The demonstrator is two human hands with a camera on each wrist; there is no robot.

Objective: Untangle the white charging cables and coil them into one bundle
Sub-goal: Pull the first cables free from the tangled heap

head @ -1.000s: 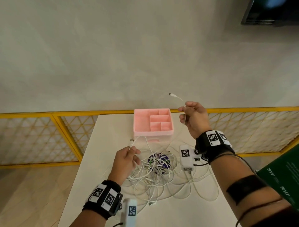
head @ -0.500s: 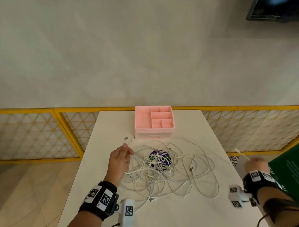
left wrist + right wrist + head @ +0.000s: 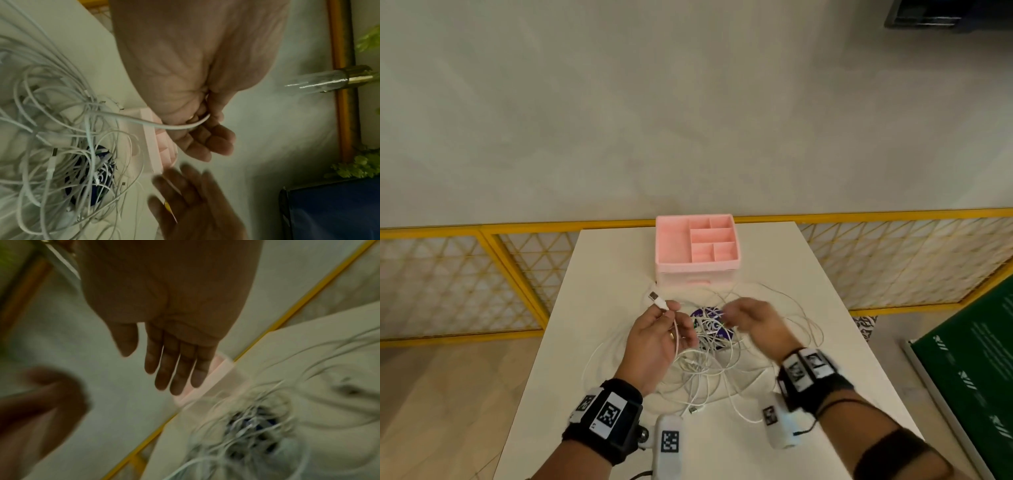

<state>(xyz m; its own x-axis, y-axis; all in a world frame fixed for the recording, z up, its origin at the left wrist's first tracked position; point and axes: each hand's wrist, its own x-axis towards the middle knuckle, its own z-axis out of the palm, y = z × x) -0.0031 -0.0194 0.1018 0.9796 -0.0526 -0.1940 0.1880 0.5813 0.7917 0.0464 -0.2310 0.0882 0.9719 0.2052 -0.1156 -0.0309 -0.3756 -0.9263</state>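
A tangle of white charging cables [image 3: 709, 363] lies on the white table [image 3: 599, 274], draped over a round purple object [image 3: 710, 325]. My left hand [image 3: 664, 329] is raised palm-up above the pile's left side and pinches one white cable [image 3: 164, 126] just below its USB plug [image 3: 656, 299], which sticks up past the fingertips. My right hand [image 3: 750, 317] hovers over the pile's right side, blurred by motion. In the right wrist view its fingers [image 3: 174, 368] are straight and hold nothing.
A pink compartment organizer [image 3: 697, 250] stands behind the pile near the table's far edge. Yellow lattice railing [image 3: 465, 284] runs behind and beside the table. A green board [image 3: 962, 370] leans at the right.
My right hand, which held a cable end high and then swung far right, has let go and come back over the pile. My left hand turned palm-up, still holding its cable.
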